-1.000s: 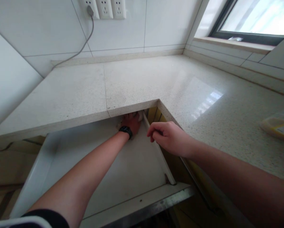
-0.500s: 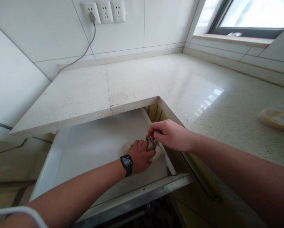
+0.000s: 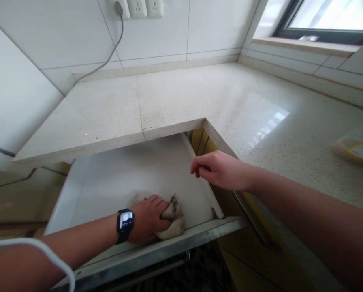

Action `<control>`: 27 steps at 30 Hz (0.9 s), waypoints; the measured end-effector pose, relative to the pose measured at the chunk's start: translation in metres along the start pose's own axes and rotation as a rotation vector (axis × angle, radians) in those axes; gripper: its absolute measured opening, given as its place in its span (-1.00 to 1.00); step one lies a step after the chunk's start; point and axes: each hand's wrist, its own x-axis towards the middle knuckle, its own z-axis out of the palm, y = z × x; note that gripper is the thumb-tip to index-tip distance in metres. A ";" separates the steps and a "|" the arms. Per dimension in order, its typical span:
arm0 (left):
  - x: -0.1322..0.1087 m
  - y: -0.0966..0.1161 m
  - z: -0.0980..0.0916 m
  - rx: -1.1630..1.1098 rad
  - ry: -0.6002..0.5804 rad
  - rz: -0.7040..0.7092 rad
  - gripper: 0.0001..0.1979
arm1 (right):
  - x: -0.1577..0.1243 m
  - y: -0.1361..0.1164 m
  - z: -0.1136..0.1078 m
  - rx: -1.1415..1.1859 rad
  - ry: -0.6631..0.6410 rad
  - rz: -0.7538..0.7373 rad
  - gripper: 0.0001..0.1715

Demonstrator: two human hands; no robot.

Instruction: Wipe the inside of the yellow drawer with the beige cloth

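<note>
My left hand [image 3: 149, 221], with a black watch [image 3: 125, 225] on its wrist, grips a bunched off-white cloth [image 3: 173, 229] against the bottom of the pulled-out drawer [image 3: 114, 174]. Dark specks or stains show on a fold of the cloth beside my fingers. Part of the cloth lies under the hand and is hidden. Above the drawer's right side wall hovers my right hand [image 3: 216, 170], its fingers curled in and apart from the cloth. Nothing shows between those fingers.
A pale speckled countertop [image 3: 181, 95] forms a corner behind and right of the drawer. On it at the far right lies a transparent package with a yellow label [image 3: 359, 148]. A grey cord [image 3: 108, 61] runs from a wall socket. A white cable [image 3: 48, 251] crosses at lower left.
My left hand has slid the cloth left and toward the drawer's front edge. The right hand, earlier at the cloth, is now apart from it and has hardly moved.
</note>
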 end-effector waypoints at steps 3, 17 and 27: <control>-0.049 -0.004 0.002 -0.056 -0.084 -0.066 -0.69 | 0.002 0.000 0.001 0.007 -0.020 -0.010 -0.70; 0.018 0.014 -0.036 -1.131 0.001 -0.303 -0.53 | 0.005 0.001 0.001 0.050 -0.110 -0.088 -0.69; 0.106 0.035 -0.032 -1.255 0.025 -0.362 -0.52 | 0.003 0.000 -0.003 0.127 -0.131 -0.059 -0.67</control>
